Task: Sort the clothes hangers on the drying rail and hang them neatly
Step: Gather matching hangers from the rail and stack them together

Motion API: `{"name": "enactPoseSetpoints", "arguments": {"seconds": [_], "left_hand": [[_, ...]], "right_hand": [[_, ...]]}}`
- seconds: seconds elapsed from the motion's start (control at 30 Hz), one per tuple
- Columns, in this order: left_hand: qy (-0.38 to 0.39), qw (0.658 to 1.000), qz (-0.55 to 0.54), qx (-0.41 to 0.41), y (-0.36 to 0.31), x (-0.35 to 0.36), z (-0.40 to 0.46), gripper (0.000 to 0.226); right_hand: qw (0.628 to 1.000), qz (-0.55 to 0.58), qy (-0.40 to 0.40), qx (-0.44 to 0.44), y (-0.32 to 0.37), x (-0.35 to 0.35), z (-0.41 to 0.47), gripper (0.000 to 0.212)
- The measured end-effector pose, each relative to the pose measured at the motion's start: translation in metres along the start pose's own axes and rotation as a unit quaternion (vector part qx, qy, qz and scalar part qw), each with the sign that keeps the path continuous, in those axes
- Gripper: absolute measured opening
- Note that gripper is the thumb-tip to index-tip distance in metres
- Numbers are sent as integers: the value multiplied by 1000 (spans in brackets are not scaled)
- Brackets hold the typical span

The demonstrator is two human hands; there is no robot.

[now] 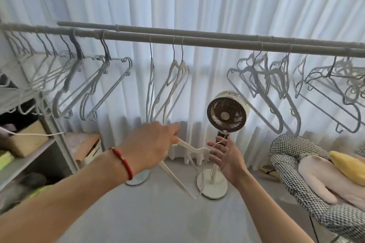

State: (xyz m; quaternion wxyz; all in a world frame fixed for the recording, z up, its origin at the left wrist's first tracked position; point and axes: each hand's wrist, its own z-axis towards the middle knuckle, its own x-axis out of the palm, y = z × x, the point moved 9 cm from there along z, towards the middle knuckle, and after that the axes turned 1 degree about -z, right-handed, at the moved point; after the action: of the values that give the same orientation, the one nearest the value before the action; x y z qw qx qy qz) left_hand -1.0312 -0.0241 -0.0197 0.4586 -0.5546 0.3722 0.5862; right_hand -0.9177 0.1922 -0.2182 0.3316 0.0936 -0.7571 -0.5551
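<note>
Sorting status: mid-task by my read; one hanger is off the rail and in the hands, most are hung but uneven.
rail (197, 42): long grey bar across the view, a second bar just behind it, a perforated beam above.
left group (65, 77): grey wire hangers bunched at the left end, swung at mixed angles, some overlapping; looks partly gathered, not neat.
right group (286, 85): pale blue-grey hangers, tangled and tilted, several hooked through each other; judged the main work left.
middle group (169, 85): three white hangers close together, hanging fairly straight, with a wide gap on each side.
fan (227, 112): pedestal fan on the floor behind the hands, not part of the task.
left hand (152, 144): fingers curled round one arm of the white hanger, gripping it.
right hand (225, 154): fingers spread and relaxed, palm toward the hanger's wire hook, touching or just beside it; cannot tell which.
white hanger (189, 149): held low, well below the rail, tilted; not yet hung.
Left to do: hang this one with the white set, untangle the right group, even out the spacing.
</note>
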Motion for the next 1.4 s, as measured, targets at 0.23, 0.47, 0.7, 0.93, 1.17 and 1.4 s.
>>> {"name": "enactPoseSetpoints", "arguments": {"seconds": [0.23,0.47,0.7,0.93,1.17,1.4], "left_hand": [[-54,969,-241,-9,48,-77,47,23],[-160,953,-255,11,42,-106,107,17],[-88,976,-201,-2,9,-71,154,52],[-62,976,-211,1,-12,-49,146,68],[-48,970,-239,16,-6,-40,114,62],[-99,956,-276,21,13,-54,86,53]], "right_hand": [[944,-317,54,-77,10,-10,-57,62],[827,-459,-160,-284,162,-29,-109,48],[707,-596,-266,-272,265,-15,-143,48],[737,-626,-160,-199,287,35,-103,30],[769,-607,-131,-151,273,117,-52,17],[808,-568,-110,-108,217,139,-39,9]]}}
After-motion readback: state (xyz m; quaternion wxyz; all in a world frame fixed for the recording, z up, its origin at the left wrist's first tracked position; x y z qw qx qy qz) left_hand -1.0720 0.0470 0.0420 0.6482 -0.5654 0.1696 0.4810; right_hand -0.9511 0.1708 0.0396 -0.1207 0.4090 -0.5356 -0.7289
